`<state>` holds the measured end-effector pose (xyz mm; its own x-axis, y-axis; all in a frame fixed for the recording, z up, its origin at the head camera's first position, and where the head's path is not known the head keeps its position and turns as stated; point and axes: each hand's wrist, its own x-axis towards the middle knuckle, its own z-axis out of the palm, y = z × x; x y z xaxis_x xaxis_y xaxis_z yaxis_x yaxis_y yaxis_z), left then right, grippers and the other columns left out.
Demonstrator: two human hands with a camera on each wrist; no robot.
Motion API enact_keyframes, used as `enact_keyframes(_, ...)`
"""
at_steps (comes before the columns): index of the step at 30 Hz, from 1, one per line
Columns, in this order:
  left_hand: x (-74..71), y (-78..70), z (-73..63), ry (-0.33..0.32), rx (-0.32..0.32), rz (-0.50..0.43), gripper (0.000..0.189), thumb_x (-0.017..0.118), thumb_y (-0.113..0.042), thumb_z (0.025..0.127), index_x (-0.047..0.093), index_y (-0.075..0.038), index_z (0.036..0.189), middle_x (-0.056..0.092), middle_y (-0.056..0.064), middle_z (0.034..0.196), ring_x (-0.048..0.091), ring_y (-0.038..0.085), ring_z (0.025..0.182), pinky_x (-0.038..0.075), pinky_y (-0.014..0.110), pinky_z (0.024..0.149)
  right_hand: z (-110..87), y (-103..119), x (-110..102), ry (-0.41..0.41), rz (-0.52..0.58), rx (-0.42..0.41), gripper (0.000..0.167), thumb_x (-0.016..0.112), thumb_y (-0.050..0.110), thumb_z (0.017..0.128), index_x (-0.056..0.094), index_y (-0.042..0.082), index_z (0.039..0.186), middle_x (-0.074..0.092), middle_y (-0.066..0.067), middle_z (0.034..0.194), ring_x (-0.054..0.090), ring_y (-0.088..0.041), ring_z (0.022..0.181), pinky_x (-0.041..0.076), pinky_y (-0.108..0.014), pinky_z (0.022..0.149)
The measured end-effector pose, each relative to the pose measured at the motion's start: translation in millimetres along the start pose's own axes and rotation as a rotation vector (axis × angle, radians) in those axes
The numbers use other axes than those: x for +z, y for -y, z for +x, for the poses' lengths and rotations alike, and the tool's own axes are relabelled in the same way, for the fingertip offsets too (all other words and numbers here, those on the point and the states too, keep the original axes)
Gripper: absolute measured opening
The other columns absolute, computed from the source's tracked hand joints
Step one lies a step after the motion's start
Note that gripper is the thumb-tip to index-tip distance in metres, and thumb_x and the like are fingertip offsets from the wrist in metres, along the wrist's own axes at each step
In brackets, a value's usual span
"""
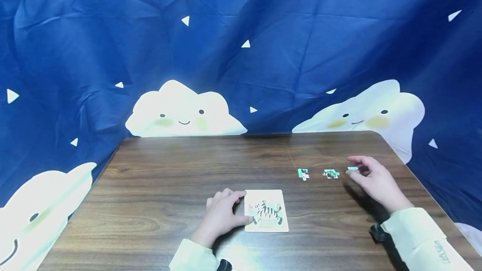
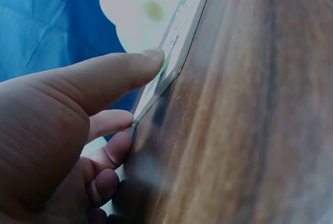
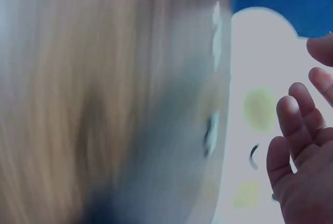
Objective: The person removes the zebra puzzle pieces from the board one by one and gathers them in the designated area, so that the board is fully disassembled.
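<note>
The puzzle board [image 1: 266,225] lay on the table [image 1: 150,170], its edge clearest from the left wrist. The left hand [image 1: 222,214], thumb and forefinger spread, touched it. Only the head view showed three puzzle pieces [image 1: 331,174], one beside the right hand [image 1: 376,183], loosely open and empty.

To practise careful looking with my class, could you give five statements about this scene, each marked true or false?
1. The left hand touches the zebra board. True.
2. The zebra board is round. False: it is four-sided.
3. The right hand is nearest to the rightmost puzzle piece. True.
4. The left and middle puzzle pieces overlap. False: the left piece and the middle piece lie apart on the table.
5. The cloth behind the table is plain red. False: the cloth is blue, with white clouds.
</note>
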<state>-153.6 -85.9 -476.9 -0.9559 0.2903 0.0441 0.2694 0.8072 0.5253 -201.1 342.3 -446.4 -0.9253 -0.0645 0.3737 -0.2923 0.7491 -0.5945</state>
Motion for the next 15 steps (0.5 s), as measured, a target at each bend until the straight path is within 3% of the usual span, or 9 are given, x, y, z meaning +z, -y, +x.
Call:
enact_keyframes(10,-1.4,0.8,0.7,-0.006,-0.010,0.024,0.073,0.084,-0.048,0.070,0.064,-0.019,0.134,0.057,-0.007,0.103,0.047,0.017,0.090,0.031,0.044,0.082,0.2,72,26,-0.069,0.117,-0.047,0.031,0.074,0.006,0.087,0.069,0.007,0.118,0.063,0.000,0.103,0.054,0.001,0.084,0.042,-0.013,0.073)
enact_keyframes(15,-1.1,-3.0,-1.3,0.002,-0.027,0.066,0.074,0.083,-0.050,0.069,0.064,-0.020,0.134,0.057,-0.004,0.103,0.048,0.018,0.090,0.033,0.045,0.082,0.2,108,40,-0.072,0.200,-0.062,0.029,0.073,0.004,0.087,0.069,0.007,0.116,0.064,0.003,0.098,0.056,-0.003,0.083,0.043,-0.015,0.073)
